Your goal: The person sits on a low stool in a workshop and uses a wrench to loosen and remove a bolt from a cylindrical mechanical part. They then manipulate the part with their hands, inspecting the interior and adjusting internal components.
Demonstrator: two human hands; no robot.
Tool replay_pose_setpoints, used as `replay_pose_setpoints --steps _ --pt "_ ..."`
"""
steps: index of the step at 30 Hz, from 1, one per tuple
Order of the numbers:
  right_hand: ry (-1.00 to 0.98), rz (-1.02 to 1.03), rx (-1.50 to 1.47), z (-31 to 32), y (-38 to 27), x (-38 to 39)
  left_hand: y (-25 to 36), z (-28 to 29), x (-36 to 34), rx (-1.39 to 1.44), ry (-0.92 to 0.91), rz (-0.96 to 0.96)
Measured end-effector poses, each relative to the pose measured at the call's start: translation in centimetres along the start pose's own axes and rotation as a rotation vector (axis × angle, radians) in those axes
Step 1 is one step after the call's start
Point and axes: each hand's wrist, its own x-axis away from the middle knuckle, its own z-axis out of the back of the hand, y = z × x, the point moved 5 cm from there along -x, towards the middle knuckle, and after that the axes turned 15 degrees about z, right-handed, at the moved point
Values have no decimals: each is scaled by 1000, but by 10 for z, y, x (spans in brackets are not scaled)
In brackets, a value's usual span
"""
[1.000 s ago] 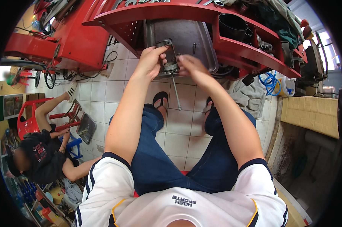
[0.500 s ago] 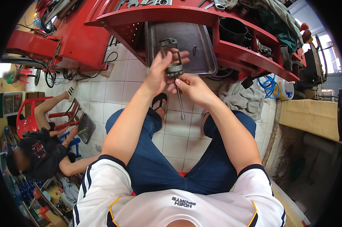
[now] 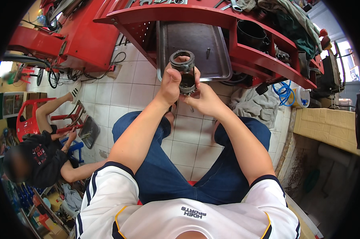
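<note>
A dark metal part [image 3: 187, 81] with a round ring at its upper end and an open, cage-like side is held up between my hands. My left hand [image 3: 170, 85] wraps round its left side, with fingertips showing through the opening and past the right edge. Beneath it, my right hand [image 3: 205, 99] is closed at the lower end, thumb and fingers pinching there; exactly what they grip is partly hidden. Just below these fingers the end of a thin metal rod [image 3: 191, 108] shows, mostly foreshortened. Beyond my hands, a small bolt [image 3: 207, 53] lies in a metal tray [image 3: 223, 59].
A red workbench [image 3: 164, 15] with wrenches [image 3: 236, 7] on top stands ahead, a black container [image 3: 251, 34] in its side compartment. Grey cloth [image 3: 255, 104], a blue hose [image 3: 283, 93] and a cardboard box [image 3: 327, 129] are at right. Another person [image 3: 40, 159] sits at left.
The metal part has tilted, so its ring end now faces up toward me, and has come slightly nearer. The rod below has swung away and looks much shorter.
</note>
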Motion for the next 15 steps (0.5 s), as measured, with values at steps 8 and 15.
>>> replay_pose_setpoints --steps 8,15 --pt "-73 -91 17 7 -8 1 14 4 1 -97 59 18" --pt "-32 -126 -185 -9 5 -1 28 16 -5 64 145 70"
